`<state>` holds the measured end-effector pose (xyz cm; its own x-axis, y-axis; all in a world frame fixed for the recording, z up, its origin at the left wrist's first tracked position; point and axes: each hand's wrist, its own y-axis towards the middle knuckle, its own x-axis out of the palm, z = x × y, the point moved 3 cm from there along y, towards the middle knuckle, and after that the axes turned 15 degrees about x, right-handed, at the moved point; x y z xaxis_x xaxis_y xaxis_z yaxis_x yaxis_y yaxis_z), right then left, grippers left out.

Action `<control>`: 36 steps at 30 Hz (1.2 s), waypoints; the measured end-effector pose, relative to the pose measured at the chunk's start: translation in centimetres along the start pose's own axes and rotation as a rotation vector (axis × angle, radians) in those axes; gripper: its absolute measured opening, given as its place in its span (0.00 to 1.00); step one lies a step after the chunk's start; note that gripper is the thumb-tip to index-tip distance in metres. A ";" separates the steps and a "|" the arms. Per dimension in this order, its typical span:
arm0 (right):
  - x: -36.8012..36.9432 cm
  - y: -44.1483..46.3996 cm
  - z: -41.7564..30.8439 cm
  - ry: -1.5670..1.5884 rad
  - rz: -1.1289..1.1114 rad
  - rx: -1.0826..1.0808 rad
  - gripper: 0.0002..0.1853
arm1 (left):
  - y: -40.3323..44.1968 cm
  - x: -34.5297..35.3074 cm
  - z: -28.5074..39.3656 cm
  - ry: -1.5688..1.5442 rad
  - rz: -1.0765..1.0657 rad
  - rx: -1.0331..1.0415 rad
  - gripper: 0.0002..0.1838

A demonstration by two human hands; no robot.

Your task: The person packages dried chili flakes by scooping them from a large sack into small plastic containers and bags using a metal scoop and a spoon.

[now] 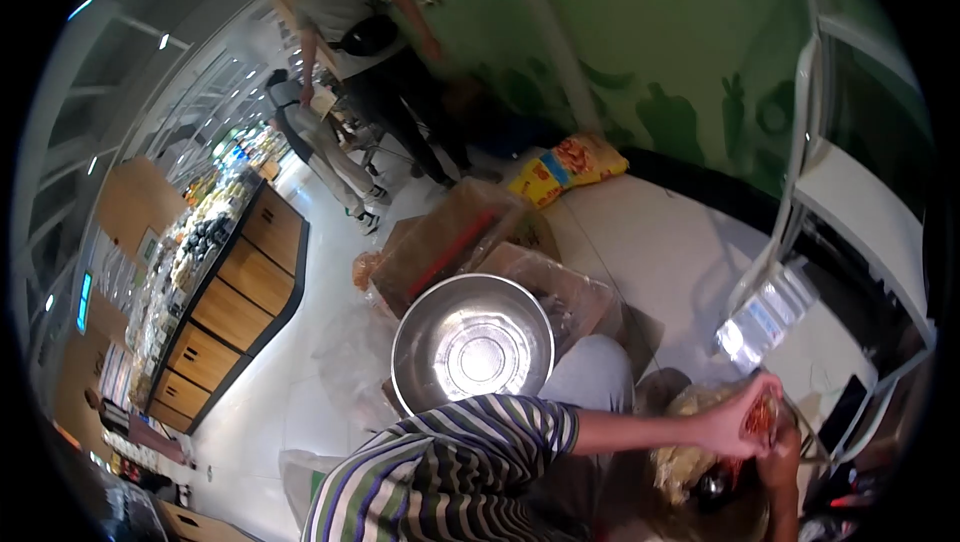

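My left hand [735,424], at the end of a striped sleeve, is closed around a small clear packet with red-orange bits [760,415]. Pressed against the same packet from the other side is my right hand [783,459], its fingers partly hidden. Just below both hands sits a clear plastic bag with pale yellowish contents [685,467]. A dark shiny round thing [713,487] lies by it, too blurred to name. To the left of my forearm, a large steel bowl [420,362] stands with nothing in it.
Opened cardboard boxes [455,237] lie behind the bowl, with a yellow printed bag [570,170] beyond. A shiny wrapped pack [765,317] is near a white metal-framed chair [865,202]. A standing person [355,22] and a produce counter [245,287] are farther off.
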<state>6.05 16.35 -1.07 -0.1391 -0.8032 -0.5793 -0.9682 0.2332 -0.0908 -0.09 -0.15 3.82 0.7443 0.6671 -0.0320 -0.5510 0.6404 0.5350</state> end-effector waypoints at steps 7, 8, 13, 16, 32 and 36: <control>-1.8 -0.2 -1.9 -0.224 -0.043 0.002 0.04 | -0.4 -0.2 -0.9 -0.167 0.031 -0.203 0.44; -1.7 -0.1 -2.2 -0.174 0.014 -0.064 0.03 | -0.5 -0.8 -1.7 0.150 0.010 -0.144 0.44; -2.5 -0.4 -2.3 -0.226 -0.043 0.111 0.05 | 0.1 -0.8 -1.3 0.053 -0.002 -0.169 0.46; -2.2 -0.2 -2.4 -0.230 0.037 -0.055 0.06 | 0.5 -0.7 -0.4 0.069 -0.004 -0.169 0.46; -2.3 -0.3 -4.4 -0.278 -0.219 0.102 0.14 | 0.4 -0.6 -2.5 -0.009 0.113 -0.034 0.43; -1.6 0.2 -2.6 -0.249 -0.230 -0.081 0.14 | 0.5 -0.7 -1.5 -0.036 0.152 0.199 0.45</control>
<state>5.50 16.25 1.91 0.1295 -0.6688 -0.7321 -0.9831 0.0098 -0.1829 -1.40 0.29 2.87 0.6735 0.7337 0.0901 -0.5753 0.4437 0.6871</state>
